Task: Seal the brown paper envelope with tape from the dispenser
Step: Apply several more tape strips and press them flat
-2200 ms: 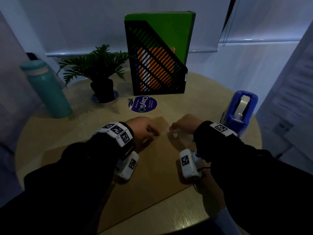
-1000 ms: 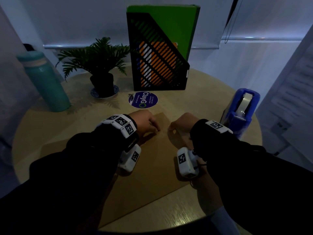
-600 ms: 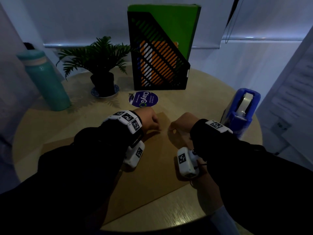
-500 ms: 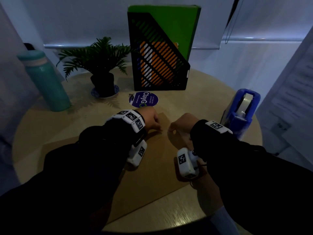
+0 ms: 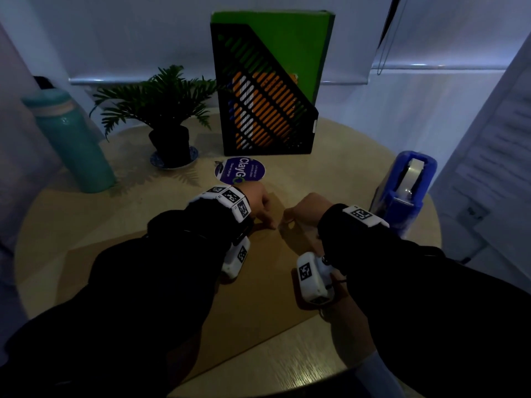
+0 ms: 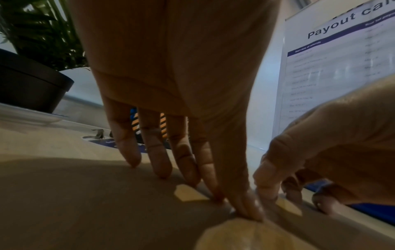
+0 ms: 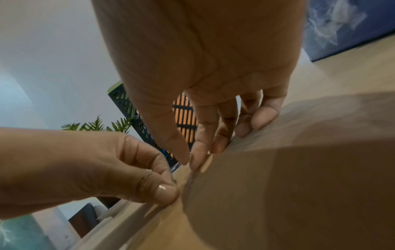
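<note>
My head view is dim and bluish, sleeves (image 5: 149, 282) nearly black, corners bowed by the wide lens. Wrist views are brighter; shadows fall across the table (image 6: 53, 143), the nearest foreground blurred.

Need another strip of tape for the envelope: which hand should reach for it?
Probably the right hand: the tape dispenser stands just beside it, while the left hand can hold the envelope.

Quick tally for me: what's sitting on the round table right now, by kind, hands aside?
Brown paper envelope: 1
Blue tape dispenser: 1
Black file holder: 1
Potted plant: 1
Teal bottle: 1
Round purple sticker: 1
Total: 6
</note>
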`<move>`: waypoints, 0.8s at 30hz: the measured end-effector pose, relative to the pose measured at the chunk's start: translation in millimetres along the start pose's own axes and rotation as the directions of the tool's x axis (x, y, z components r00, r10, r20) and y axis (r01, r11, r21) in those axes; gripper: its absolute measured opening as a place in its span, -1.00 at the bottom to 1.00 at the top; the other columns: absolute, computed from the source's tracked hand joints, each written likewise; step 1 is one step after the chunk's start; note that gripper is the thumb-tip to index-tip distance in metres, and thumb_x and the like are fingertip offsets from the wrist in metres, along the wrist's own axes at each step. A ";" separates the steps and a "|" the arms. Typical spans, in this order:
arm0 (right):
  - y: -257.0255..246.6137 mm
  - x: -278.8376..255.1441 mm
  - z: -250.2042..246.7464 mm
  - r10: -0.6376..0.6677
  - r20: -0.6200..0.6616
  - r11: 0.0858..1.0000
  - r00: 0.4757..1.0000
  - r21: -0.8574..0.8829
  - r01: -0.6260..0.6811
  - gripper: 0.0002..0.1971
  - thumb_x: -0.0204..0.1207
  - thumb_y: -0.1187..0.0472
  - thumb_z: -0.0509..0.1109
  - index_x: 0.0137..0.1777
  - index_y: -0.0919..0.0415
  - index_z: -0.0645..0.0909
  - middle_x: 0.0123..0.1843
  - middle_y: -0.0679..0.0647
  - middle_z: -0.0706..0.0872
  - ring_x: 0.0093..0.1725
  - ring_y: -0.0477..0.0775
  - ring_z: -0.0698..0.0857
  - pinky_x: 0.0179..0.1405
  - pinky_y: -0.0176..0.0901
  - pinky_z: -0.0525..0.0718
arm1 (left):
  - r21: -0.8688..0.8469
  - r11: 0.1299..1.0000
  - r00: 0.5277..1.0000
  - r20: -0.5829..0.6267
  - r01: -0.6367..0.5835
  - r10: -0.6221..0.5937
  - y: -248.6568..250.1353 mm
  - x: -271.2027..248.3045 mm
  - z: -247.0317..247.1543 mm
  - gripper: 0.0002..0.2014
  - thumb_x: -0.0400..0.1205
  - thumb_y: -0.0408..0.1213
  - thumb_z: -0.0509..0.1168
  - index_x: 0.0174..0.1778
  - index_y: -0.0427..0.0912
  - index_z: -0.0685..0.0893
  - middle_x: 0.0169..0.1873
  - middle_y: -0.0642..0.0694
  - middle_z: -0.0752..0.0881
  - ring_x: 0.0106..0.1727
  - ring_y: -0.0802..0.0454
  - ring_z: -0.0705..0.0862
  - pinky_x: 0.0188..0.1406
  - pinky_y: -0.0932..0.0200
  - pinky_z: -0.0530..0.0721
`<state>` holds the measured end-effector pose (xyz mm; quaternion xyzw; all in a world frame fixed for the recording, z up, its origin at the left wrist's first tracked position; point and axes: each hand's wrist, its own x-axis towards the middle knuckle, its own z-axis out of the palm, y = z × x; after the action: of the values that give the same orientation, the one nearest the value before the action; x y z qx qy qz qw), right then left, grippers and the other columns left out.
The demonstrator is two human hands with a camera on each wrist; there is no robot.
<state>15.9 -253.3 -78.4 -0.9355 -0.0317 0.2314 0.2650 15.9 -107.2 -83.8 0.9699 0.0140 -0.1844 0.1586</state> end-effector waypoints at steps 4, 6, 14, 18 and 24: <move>0.2 1.0 0.4 -0.005 -0.006 1.000 1.000 -0.009 0.005 -0.60 0.50 0.11 0.44 -0.52 0.22 0.45 -0.52 0.07 0.45 -0.55 0.00 0.40 -0.56 -0.25 0.34 | -0.010 0.999 1.000 -0.007 -0.030 0.030 -4.3 3.4 2.1 -0.59 0.40 -0.02 0.56 -0.48 -0.15 0.49 -0.45 -0.09 0.51 -0.35 -0.04 0.43 -0.31 0.08 0.37; 0.8 1.7 1.0 -0.010 0.000 1.000 1.000 -0.018 0.010 -0.60 0.49 0.11 0.45 -0.52 0.22 0.46 -0.52 0.07 0.46 -0.54 0.00 0.41 -0.57 -0.24 0.36 | -0.033 0.998 0.998 -0.012 -0.056 0.055 -7.2 3.5 2.5 -0.66 0.40 -0.02 0.56 -0.40 -0.20 0.63 -0.38 -0.15 0.61 -0.32 -0.04 0.49 -0.30 0.06 0.42; 0.7 5.1 0.9 -0.015 0.006 0.998 1.000 -0.066 0.015 -0.56 0.49 0.07 0.46 -0.55 0.22 0.45 -0.54 0.06 0.45 -0.56 -0.02 0.40 -0.60 -0.25 0.33 | -0.002 0.999 0.999 -0.032 -0.039 0.039 -3.9 4.9 3.4 -0.52 0.41 0.03 0.53 -0.54 -0.12 0.40 -0.53 -0.06 0.40 -0.41 -0.04 0.37 -0.41 0.15 0.29; 1.3 8.2 1.8 -0.015 0.001 0.997 1.000 -0.071 0.015 -0.56 0.47 0.05 0.48 -0.55 0.22 0.44 -0.55 0.05 0.44 -0.55 -0.01 0.39 -0.57 -0.24 0.34 | 0.025 0.999 1.000 0.000 -0.022 0.022 0.1 6.2 4.2 -0.46 0.42 0.02 0.54 -0.48 -0.13 0.28 -0.51 -0.05 0.29 -0.45 0.01 0.23 -0.43 0.16 0.18; 2.0 12.2 1.3 -0.015 -0.001 0.999 1.000 -0.050 0.015 -0.56 0.44 0.06 0.51 -0.53 0.22 0.43 -0.54 0.05 0.40 -0.55 -0.01 0.37 -0.58 -0.23 0.32 | 0.037 0.999 0.999 0.029 -0.035 0.034 0.0 10.1 2.9 -0.48 0.42 -0.02 0.55 -0.48 -0.12 0.29 -0.51 -0.05 0.32 -0.42 -0.01 0.28 -0.42 0.15 0.21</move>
<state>26.1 -252.2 -85.5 -0.9417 -0.0445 0.2279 0.2433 24.3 -108.4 -90.0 0.9700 -0.0086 -0.1957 0.1436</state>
